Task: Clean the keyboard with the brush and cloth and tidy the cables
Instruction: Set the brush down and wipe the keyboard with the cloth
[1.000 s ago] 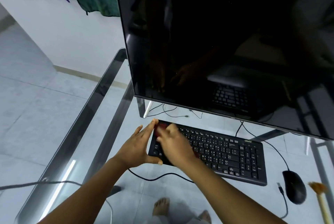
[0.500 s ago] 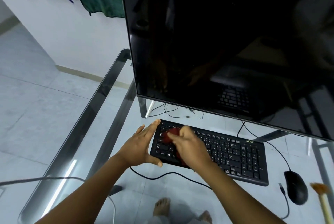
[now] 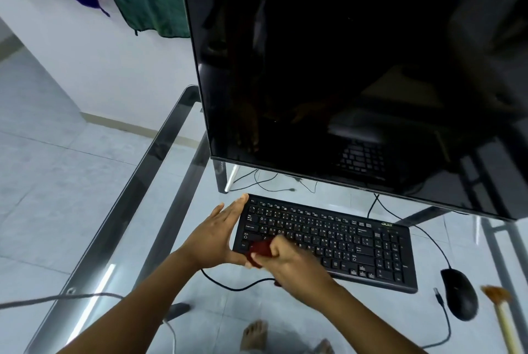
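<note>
Keyboard (image 3: pixel 343 242): black, flat on glass bench (image 3: pixel 128 202) under monitor (image 3: pixel 343 68). Left grip (image 3: pixel 217 236): fingers straight, bracing left end. Right grip (image 3: pixel 288 262): clamped on red cloth (image 3: pixel 258 249) at lower-left keys. Step, by judgement: cloth wipe. Next: light rightward passes; brush (image 3: pixel 495 295) near mouse (image 3: pixel 460 293); cables (image 3: pixel 234 286) loose.

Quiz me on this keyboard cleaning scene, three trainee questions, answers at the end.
1. True or false: the right hand presses the dark red cloth on the number pad of the black keyboard.
2. Fill in: the left hand rests against the keyboard's ___ edge.
3. Where does the pale-handled brush lie? A right of the black mouse; B on the keyboard; C in the left hand.
Key: 1 false, front-left corner; 2 left; 3 A.
</note>
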Demonstrator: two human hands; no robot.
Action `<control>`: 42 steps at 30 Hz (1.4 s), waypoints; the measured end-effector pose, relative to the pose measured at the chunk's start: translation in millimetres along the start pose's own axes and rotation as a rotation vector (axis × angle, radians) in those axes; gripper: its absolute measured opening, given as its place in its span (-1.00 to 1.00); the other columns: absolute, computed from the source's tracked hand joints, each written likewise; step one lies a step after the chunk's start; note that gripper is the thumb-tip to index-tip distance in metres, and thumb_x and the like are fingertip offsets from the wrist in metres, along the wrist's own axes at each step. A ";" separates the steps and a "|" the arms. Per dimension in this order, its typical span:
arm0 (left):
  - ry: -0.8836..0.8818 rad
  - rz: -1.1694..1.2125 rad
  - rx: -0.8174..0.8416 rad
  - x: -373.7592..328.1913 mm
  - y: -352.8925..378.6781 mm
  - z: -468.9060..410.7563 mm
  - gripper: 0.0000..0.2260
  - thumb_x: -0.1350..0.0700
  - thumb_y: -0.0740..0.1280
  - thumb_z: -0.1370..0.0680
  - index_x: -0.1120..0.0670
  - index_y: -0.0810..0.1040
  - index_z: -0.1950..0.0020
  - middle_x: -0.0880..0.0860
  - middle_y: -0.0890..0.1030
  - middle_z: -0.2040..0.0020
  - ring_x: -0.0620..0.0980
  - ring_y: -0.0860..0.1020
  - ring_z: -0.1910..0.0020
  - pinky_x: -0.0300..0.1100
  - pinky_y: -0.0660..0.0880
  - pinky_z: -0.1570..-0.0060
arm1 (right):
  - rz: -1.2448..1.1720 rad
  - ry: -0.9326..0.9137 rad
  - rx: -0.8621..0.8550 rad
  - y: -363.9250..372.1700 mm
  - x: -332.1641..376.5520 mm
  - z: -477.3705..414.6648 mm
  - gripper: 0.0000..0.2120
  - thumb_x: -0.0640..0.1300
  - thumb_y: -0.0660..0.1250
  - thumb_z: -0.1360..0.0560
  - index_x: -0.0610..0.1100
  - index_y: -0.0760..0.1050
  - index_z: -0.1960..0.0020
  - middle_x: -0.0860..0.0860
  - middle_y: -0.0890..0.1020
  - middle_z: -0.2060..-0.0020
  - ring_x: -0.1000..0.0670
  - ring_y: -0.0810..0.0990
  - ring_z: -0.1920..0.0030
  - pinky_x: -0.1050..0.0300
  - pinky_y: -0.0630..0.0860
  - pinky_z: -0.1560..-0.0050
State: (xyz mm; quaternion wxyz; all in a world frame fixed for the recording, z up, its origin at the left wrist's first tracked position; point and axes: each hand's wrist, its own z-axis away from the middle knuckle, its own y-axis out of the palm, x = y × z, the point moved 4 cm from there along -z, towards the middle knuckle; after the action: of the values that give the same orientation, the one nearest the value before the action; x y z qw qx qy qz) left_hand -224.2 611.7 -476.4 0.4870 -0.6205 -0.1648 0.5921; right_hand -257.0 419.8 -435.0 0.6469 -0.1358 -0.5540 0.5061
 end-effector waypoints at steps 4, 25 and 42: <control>0.003 0.003 0.007 -1.3 -1.3 1.8 0.20 -0.49 0.39 -0.22 -0.12 -0.31 -0.55 -0.19 -0.10 -0.57 -0.44 -0.24 -0.43 -0.32 -0.28 -0.45 | -0.040 0.054 -0.192 -28.9 -29.5 1.5 -0.42 0.50 -0.04 -0.47 0.20 0.51 -0.19 0.23 0.44 0.17 0.30 0.45 0.32 0.40 0.41 0.32; 0.012 -0.036 -0.029 -1.7 -0.9 1.5 0.20 -0.51 0.36 -0.21 -0.07 -0.27 -0.57 -0.13 -0.02 -0.58 -0.31 -0.09 -0.50 -0.25 -0.21 -0.49 | -0.152 0.129 -0.251 -26.3 9.8 -44.7 -0.67 0.25 0.20 -0.57 0.01 0.29 0.14 0.09 0.50 0.37 0.04 0.48 0.41 0.01 0.48 0.35; 0.034 -0.025 -0.039 -0.1 -0.4 1.1 0.20 -0.46 0.41 -0.24 -0.01 -0.23 -0.58 -0.11 0.01 -0.59 -0.25 -0.02 -0.53 -0.19 -0.17 -0.51 | -0.024 -0.169 -0.134 -17.1 19.7 -67.5 -0.71 0.26 0.04 -0.45 0.13 0.41 0.04 0.09 0.43 0.15 0.06 0.41 0.19 0.12 0.32 0.15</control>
State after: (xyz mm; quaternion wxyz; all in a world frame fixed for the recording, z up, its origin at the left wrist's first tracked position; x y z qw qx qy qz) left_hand -225.1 612.3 -475.8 0.4849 -0.6378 -0.1759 0.5720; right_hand -193.2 453.9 -434.6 0.5933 -0.1292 -0.6408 0.4698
